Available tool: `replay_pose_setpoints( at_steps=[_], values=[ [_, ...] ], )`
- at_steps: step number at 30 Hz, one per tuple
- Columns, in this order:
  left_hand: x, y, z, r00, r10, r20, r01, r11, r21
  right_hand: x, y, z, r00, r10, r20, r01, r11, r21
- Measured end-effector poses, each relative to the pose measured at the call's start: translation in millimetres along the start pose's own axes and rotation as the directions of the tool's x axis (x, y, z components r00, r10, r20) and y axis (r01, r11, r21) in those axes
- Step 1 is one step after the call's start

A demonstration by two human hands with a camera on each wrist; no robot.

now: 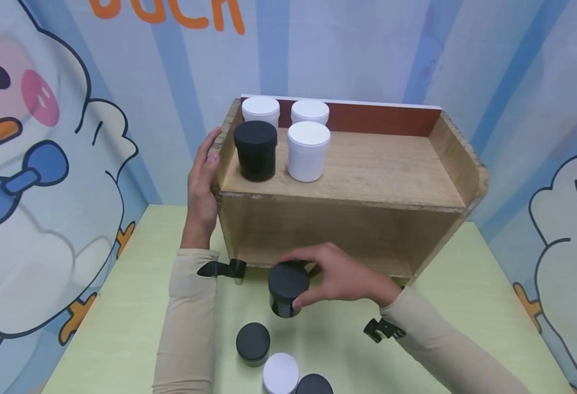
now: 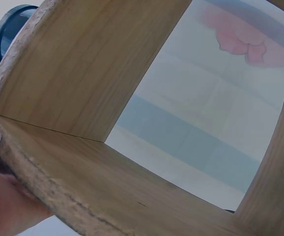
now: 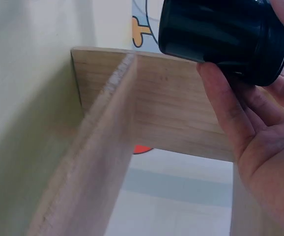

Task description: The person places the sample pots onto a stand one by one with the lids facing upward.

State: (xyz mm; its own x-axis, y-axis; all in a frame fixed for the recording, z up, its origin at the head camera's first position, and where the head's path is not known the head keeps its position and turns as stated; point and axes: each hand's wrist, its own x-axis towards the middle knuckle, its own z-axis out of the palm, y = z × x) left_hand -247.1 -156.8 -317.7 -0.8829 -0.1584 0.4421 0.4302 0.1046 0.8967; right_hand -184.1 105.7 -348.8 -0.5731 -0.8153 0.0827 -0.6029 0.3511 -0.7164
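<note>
My right hand [image 1: 345,273] grips a black lidded jar [image 1: 288,287] in front of the lower opening of a wooden shelf unit [image 1: 377,169]. In the right wrist view the same black jar [image 3: 220,37] is tilted on its side, fingers curled beneath it. At the unit's left side panel, my left hand [image 1: 202,189] holds the edge, with fingertips near the top. On the upper shelf stand a black jar [image 1: 255,152] at front left, a white jar [image 1: 309,153] beside it, and two white jars behind, including the back left one [image 1: 260,109].
Nearer me on the pale green table [image 1: 121,306] are a black-lidded jar [image 1: 253,342], a white-lidded jar [image 1: 281,374] and another black-lidded jar [image 1: 315,384], cut by the frame's bottom edge. A striped blue backdrop [image 1: 367,49] with cartoon ducks stands behind the unit.
</note>
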Motion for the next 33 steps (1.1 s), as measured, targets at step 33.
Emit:
replay_pose_setpoints(
  at_steps=[33],
  values=[
    [0.9, 0.0, -0.4, 1.000, -0.008, -0.004, 0.008, 1.000, 0.002, -23, -45, -81, 0.999, 0.041, -0.008, -0.041, 0.996, -0.080]
  ],
)
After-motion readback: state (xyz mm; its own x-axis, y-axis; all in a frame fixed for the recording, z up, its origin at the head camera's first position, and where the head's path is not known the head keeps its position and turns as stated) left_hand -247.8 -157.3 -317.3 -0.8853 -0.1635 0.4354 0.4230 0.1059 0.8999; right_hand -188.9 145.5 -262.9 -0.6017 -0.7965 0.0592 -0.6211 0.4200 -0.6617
